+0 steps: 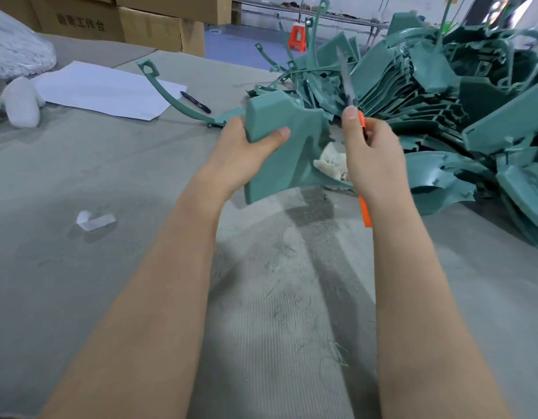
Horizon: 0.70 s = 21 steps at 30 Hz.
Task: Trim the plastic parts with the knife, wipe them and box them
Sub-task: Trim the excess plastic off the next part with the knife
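Observation:
My left hand (243, 149) grips a teal plastic part (288, 140) by its upper left corner and holds it tilted above the grey table. My right hand (372, 158) holds an orange-handled knife (365, 211); its blurred blade points up past my thumb, just right of the part. A crumpled white cloth (329, 164) lies behind the part's lower right edge. A big heap of teal plastic parts (443, 95) fills the right side of the table.
Grey felt-covered table (80, 267) with teal shavings near my arms. White paper (104, 89) and a black pen (196, 101) lie at the far left, with a curved teal strip (171, 95). Cardboard boxes (146, 22) stand behind; a small white scrap (93, 220) lies left.

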Motion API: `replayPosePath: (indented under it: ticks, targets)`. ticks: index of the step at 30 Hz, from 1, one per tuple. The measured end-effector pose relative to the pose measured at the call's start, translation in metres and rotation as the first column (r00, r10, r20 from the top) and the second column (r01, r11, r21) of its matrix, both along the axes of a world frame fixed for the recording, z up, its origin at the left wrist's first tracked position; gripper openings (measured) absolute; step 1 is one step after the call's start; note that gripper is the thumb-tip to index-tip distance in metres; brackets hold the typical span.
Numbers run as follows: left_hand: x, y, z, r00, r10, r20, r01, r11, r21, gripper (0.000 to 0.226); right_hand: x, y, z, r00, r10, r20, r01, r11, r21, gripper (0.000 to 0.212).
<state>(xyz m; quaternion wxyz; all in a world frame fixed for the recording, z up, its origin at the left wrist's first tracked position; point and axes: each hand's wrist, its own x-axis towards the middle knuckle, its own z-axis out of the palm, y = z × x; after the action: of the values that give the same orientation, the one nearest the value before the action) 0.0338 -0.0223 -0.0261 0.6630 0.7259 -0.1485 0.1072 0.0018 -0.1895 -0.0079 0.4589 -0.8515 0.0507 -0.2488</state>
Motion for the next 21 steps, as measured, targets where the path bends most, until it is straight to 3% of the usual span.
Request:
replayPosePath:
  ticks: [6, 12, 21]
  targets:
    - [0.004, 0.008, -0.008, 1.0, 0.025, -0.01, -0.024, 0.996, 0.083, 0.013, -0.006, -0.007, 0.003, 0.991, 0.0, -0.137, -0.03, 0.976, -0.217, 0.041]
    - [0.009, 0.015, -0.015, 0.982, -0.104, -0.159, 0.11, 0.993, 0.032, 0.019, -0.011, -0.007, 0.008, 0.956, 0.048, -0.288, -0.123, 0.961, -0.247, 0.045]
    - [0.015, 0.016, -0.022, 0.973, -0.128, -0.194, 0.124, 0.992, -0.029, 0.02, -0.015, 0.0, 0.012, 0.954, 0.08, -0.289, -0.175, 0.932, -0.318, 0.042]
